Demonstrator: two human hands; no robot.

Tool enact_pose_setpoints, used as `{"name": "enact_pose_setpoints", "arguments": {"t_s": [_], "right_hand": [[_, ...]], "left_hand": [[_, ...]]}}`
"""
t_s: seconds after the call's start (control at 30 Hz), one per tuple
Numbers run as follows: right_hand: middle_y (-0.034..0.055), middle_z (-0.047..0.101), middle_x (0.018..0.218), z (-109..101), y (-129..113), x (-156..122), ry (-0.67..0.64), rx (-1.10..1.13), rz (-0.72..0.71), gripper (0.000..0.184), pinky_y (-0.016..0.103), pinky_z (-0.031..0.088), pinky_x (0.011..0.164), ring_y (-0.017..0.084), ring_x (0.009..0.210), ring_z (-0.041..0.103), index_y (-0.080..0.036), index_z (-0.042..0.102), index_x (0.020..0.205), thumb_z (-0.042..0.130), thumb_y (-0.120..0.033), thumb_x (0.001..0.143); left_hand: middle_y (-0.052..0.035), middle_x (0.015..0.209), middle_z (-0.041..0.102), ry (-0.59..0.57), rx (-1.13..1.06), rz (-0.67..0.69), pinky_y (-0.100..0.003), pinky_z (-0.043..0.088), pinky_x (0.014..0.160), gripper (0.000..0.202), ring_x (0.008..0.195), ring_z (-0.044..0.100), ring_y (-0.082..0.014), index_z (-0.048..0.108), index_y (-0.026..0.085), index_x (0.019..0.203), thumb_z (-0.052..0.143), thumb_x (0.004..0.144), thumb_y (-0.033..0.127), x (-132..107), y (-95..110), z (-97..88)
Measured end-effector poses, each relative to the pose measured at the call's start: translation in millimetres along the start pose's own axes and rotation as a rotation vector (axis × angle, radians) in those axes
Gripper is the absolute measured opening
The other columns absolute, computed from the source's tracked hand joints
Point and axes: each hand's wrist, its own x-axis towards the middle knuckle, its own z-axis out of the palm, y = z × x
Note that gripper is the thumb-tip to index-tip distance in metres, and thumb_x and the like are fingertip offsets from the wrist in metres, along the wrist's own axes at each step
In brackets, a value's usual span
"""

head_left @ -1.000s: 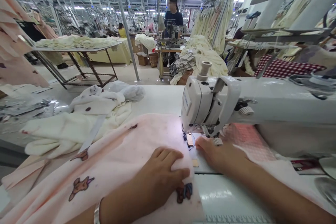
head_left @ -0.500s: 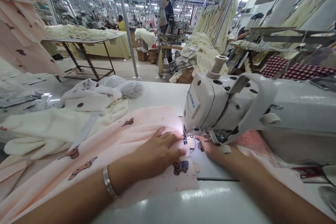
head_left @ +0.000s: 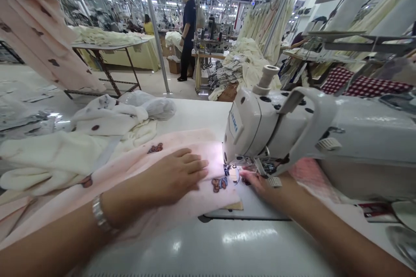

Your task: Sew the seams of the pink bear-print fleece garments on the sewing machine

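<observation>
Pale pink fabric (head_left: 182, 137) printed with small bears runs under the presser foot (head_left: 227, 169) of a white sewing machine (head_left: 253, 125). My left hand (head_left: 177, 175), with a silver bracelet at its wrist, lies flat on this fabric with the fingers stretched out, left of the foot. On the other side, my right hand (head_left: 261, 184) rests by the needle plate, its visible fingers reaching toward the foot and the fabric's edge. The machine head covers part of that hand, and nothing shows in its fingers. A bear print (head_left: 220, 185) lies just in front of the foot.
Cream fabric pieces (head_left: 58, 151) are heaped on the table's left side. Pink printed fabric (head_left: 42, 30) hangs at the upper left. Behind the table, a person in dark clothes (head_left: 188, 26) stands near a metal pole (head_left: 159, 34). A heap of garments (head_left: 240, 62) lies beyond the machine.
My left hand has slid back leftward, away from the foot. The pink fabric has moved further under the machine, its bear print now closer to the foot. My right hand stays nearby.
</observation>
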Motion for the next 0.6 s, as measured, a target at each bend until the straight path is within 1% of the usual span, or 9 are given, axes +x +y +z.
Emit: {"name": "enact_pose_setpoints", "arguments": {"t_s": [0.07, 0.13, 0.17, 0.2, 0.27, 0.33, 0.4, 0.5, 0.6], "right_hand": [[0.0106, 0.065, 0.077, -6.3, -11.6, -8.9, 0.034, 0.001, 0.032, 0.029, 0.039, 0.043, 0.066, 0.031, 0.08, 0.06, -0.019, 0.064, 0.081, 0.059, -0.048, 0.081], [0.0064, 0.063, 0.07, -8.6, -23.1, -16.4, 0.042, 0.029, -0.007, 0.029, 0.036, 0.043, 0.064, 0.028, 0.075, 0.06, -0.02, 0.06, 0.077, 0.062, -0.049, 0.078], [0.0036, 0.062, 0.069, -8.6, -27.9, -19.1, 0.04, 0.049, -0.044, 0.025, 0.034, 0.043, 0.065, 0.024, 0.073, 0.06, -0.021, 0.058, 0.074, 0.061, -0.046, 0.08], [0.0012, 0.062, 0.069, -8.1, -31.5, -21.0, 0.038, 0.071, -0.085, 0.022, 0.031, 0.042, 0.065, 0.021, 0.07, 0.06, -0.022, 0.056, 0.073, 0.058, -0.041, 0.083], [-0.0017, 0.062, 0.069, -6.4, -33.6, -22.6, 0.045, 0.11, -0.139, 0.019, 0.027, 0.042, 0.063, 0.016, 0.065, 0.059, -0.022, 0.052, 0.072, 0.051, -0.034, 0.087], [-0.0025, 0.061, 0.066, -4.4, -27.5, -21.5, 0.068, 0.137, -0.156, 0.02, 0.025, 0.042, 0.058, 0.014, 0.061, 0.058, -0.022, 0.051, 0.071, 0.047, -0.032, 0.089], [-0.0012, 0.061, 0.065, -2.3, -14.9, -18.4, 0.104, 0.144, -0.166, 0.022, 0.026, 0.043, 0.058, 0.016, 0.063, 0.059, -0.022, 0.052, 0.07, 0.044, -0.029, 0.089], [0.0052, 0.065, 0.077, -0.7, 4.5, -13.8, 0.189, 0.117, -0.16, 0.022, 0.033, 0.047, 0.067, 0.021, 0.076, 0.061, -0.021, 0.059, 0.075, 0.041, -0.022, 0.087], [0.0121, 0.067, 0.088, -4.4, 5.8, -18.3, 0.271, 0.068, -0.145, 0.025, 0.044, 0.047, 0.076, 0.028, 0.087, 0.06, -0.019, 0.065, 0.081, 0.04, -0.021, 0.087]], "left_hand": [[-0.0087, 0.139, 0.044, -0.022, 0.055, -0.136, -0.046, 0.031, 0.103, 0.045, 0.125, 0.041, -0.0267, 0.039, 0.022, 0.134, 0.047, 0.091, 0.033, -24.3, 28.4, 10.6], [-0.0167, 0.14, 0.039, 0.065, 0.101, -0.311, -0.056, 0.033, 0.099, 0.05, 0.126, 0.039, -0.0355, 0.039, 0.017, 0.134, 0.048, 0.089, 0.036, -39.3, 69.4, 27.7], [-0.0179, 0.138, 0.042, 0.098, 0.105, -0.34, -0.057, 0.036, 0.096, 0.047, 0.127, 0.038, -0.0374, 0.041, 0.018, 0.132, 0.048, 0.089, 0.035, -41.1, 89.4, 35.3], [-0.0161, 0.134, 0.048, 0.13, 0.087, -0.34, -0.052, 0.041, 0.094, 0.043, 0.126, 0.04, -0.035, 0.043, 0.021, 0.131, 0.047, 0.09, 0.032, -38.7, 106.2, 40.2], [-0.0142, 0.126, 0.056, 0.193, -0.01, -0.27, -0.045, 0.047, 0.09, 0.035, 0.121, 0.048, -0.03, 0.045, 0.022, 0.126, 0.044, 0.091, 0.027, -24.1, 123.5, 39.8], [-0.0121, 0.116, 0.062, 0.253, -0.175, -0.202, -0.046, 0.044, 0.096, 0.028, 0.114, 0.054, -0.0254, 0.047, 0.019, 0.118, 0.042, 0.09, 0.023, -4.5, 117.8, 28.7], [-0.0104, 0.112, 0.063, 0.245, -0.27, -0.251, -0.05, 0.033, 0.106, 0.025, 0.113, 0.054, -0.0223, 0.048, 0.017, 0.112, 0.04, 0.088, 0.013, 9.9, 98.8, 17.1], [-0.0133, 0.129, 0.052, 0.12, -0.228, -0.235, -0.057, 0.028, 0.106, 0.031, 0.126, 0.041, -0.0265, 0.045, 0.014, 0.119, 0.043, 0.088, 0.013, 12.3, 74.5, 13.1], [-0.0149, 0.14, 0.04, -0.004, -0.168, -0.281, -0.065, 0.026, 0.102, 0.039, 0.129, 0.036, -0.0317, 0.039, 0.014, 0.128, 0.045, 0.089, 0.018, 6.0, 69.8, 17.0]]}}
